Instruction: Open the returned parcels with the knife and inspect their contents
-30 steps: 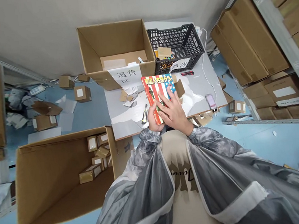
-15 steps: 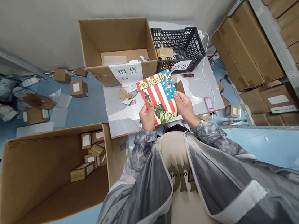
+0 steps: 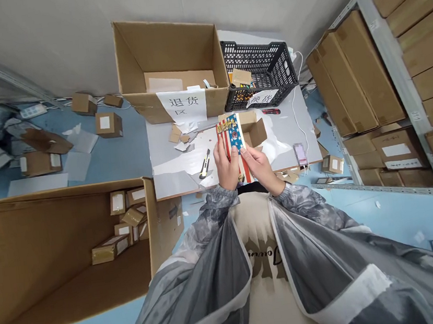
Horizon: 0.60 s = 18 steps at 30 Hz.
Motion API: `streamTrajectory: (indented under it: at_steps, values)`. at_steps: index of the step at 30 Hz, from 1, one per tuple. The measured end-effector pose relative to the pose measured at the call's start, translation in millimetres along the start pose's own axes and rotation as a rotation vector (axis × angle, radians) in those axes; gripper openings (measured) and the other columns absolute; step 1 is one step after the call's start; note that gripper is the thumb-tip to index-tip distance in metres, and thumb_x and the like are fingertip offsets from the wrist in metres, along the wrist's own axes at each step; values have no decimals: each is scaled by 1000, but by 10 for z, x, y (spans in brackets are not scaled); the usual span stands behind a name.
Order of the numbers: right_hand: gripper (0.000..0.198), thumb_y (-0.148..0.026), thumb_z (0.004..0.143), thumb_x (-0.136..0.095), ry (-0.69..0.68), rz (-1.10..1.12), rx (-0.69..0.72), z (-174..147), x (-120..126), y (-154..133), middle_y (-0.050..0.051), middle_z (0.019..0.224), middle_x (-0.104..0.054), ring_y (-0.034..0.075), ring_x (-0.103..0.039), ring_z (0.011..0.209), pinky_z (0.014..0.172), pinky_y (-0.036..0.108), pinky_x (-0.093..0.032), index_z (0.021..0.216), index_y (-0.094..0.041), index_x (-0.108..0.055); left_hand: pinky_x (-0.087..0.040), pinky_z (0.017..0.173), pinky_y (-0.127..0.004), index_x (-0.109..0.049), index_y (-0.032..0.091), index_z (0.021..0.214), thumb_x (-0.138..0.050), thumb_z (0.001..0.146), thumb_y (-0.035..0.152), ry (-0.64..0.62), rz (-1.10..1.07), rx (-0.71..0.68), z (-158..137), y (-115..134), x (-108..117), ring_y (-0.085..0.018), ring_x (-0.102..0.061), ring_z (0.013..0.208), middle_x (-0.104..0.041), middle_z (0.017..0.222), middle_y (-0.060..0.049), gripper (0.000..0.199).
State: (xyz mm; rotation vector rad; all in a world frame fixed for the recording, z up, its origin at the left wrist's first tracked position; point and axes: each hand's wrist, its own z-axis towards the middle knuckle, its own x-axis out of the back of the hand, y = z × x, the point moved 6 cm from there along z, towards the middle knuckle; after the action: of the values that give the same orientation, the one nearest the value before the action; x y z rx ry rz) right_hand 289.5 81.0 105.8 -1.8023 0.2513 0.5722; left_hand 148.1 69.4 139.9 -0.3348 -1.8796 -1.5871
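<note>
Both hands hold a book with red and white stripes, white stars on blue and yellow Chinese characters. It is tilted, so its cover looks narrow. My left hand is closed around its left side, fingers along the cover. My right hand grips the right edge, thumb on top. Fingers hide part of the lower cover. Left of my hands, a box cutter lies on the white table. Behind the book and to its right stands a small open cardboard box.
A large open carton with a paper sign and a black plastic crate stand at the table's back. A red knife and a phone lie at right. A big carton holding small parcels stands lower left.
The book has turned from facing me broadly to a narrow, tilted view. My hands have come closer together on it. The box cutter and more of the small box now show.
</note>
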Motion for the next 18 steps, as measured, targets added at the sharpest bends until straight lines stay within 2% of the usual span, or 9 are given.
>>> streamTrajectory:
  at_steps: [3,6,7,9,11,13,16,18]
  values:
    - [103,-115,104,-54,-82,-66,2,-6,-97,80,7,158,-87,37,-67,170,150,56,-52,162,-36,-88,-24,163,-54,-59,36,189,-46,114,104,-73,-201,61,-89,-44,-201,-33,-31,196,-50,200,-10,102]
    - [101,-109,112,-46,-154,-226,81,42,-87,92,3,188,-67,32,-38,193,162,56,-28,179,-41,-75,-46,154,-52,-64,39,186,-36,116,102,-134,-406,195,-159,-37,-356,-31,-45,190,-64,189,-7,97]
    - [98,-106,114,-47,-162,-282,110,71,-52,87,1,195,-59,32,-30,196,164,58,-22,184,-42,-71,-52,150,-52,-67,38,183,-38,116,102,-145,-465,242,-166,-32,-379,-32,-52,186,-70,184,-8,97]
    - [95,-102,116,-52,-135,-361,150,144,59,76,1,203,-47,34,-22,199,164,65,-18,189,-43,-64,-60,142,-56,-74,33,175,-53,112,100,-156,-563,331,-152,-35,-376,-37,-65,175,-79,171,-12,94]
    - [96,-101,113,-61,-64,-354,141,224,203,81,4,203,-47,36,-29,196,162,68,-25,190,-43,-61,-64,137,-61,-81,27,163,-77,102,93,-147,-629,408,-114,-60,-316,-42,-75,163,-88,154,-15,91]
    - [102,-101,108,-70,0,-240,79,288,330,122,7,195,-59,38,-49,187,156,67,-42,189,-40,-62,-67,132,-63,-87,22,148,-96,90,85,-123,-648,452,-66,-89,-222,-46,-83,152,-93,138,-16,86]
    - [104,-105,99,-78,38,29,-87,335,432,257,10,166,-84,38,-80,156,135,64,-69,176,-36,-73,-71,123,-61,-91,21,128,-107,80,80,-81,-616,448,15,-100,-92,-46,-89,137,-95,123,-15,78]
    - [99,-106,92,-83,31,175,-191,343,456,360,10,146,-92,39,-89,138,122,63,-77,159,-33,-82,-73,119,-59,-90,21,120,-109,79,81,-51,-578,442,77,-105,-44,-44,-92,130,-95,121,-14,75]
